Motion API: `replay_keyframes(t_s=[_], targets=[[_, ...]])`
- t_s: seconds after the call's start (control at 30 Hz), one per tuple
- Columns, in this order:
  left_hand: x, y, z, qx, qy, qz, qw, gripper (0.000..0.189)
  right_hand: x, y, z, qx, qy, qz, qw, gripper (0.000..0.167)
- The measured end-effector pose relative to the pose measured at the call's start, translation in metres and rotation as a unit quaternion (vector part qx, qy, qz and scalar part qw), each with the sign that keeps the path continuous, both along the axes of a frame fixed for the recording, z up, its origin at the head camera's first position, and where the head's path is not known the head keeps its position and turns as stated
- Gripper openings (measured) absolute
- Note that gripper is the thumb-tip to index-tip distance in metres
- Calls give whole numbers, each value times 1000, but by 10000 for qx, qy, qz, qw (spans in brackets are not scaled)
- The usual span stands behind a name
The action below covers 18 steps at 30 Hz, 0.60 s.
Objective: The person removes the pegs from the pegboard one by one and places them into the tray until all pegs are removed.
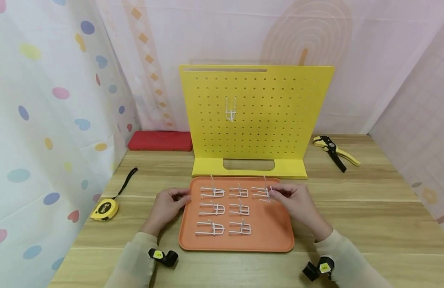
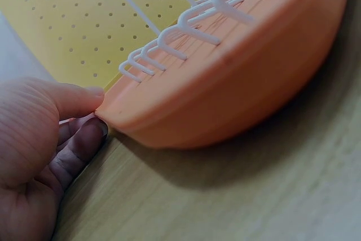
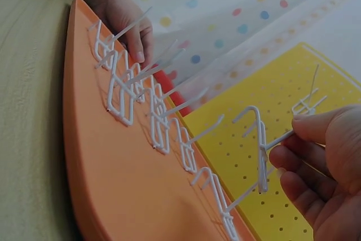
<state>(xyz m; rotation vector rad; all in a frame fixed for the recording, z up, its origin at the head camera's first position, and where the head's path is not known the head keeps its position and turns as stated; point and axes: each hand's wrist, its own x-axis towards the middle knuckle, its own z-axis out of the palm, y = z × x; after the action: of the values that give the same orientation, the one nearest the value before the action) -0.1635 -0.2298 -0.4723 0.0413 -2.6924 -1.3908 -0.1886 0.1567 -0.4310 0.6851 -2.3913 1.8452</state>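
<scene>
An orange tray (image 1: 268,238) lies on the table, bearing several white wire pegboard hooks (image 1: 240,229) in rows. My left hand (image 1: 165,210) pinches the tray's left rim, thumb on top and fingers below, as the left wrist view shows. Over the tray's upper right part, my right hand (image 1: 298,203) pinches a white pegboard hook (image 3: 262,153) by its straight prong between thumb and fingers. That hook is clear of the tray, near another hook (image 3: 221,207) still lying there. Behind the tray stands a yellow pegboard (image 1: 265,140), with one white hook (image 1: 230,114) hanging in its upper left area.
A red case (image 1: 159,141) lies left of the pegboard. A yellow tape measure (image 1: 105,209) with a black strap sits at the table's left. Yellow-and-black wire strippers (image 1: 333,150) lie at the right rear. Fabric curtains (image 1: 52,132) enclose the table.
</scene>
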Motion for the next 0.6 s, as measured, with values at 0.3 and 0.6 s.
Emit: replay_keyframes(t_s=[0.3,0.6], targets=[[-1,-1,-1,-18,-34,-17,10000,22,1,-2,-5,359,-137,291,9988,15],[-1,-2,-2,-1,-32,-42,10000,22,2,-4,-4,1073,-440,468,9922,13]])
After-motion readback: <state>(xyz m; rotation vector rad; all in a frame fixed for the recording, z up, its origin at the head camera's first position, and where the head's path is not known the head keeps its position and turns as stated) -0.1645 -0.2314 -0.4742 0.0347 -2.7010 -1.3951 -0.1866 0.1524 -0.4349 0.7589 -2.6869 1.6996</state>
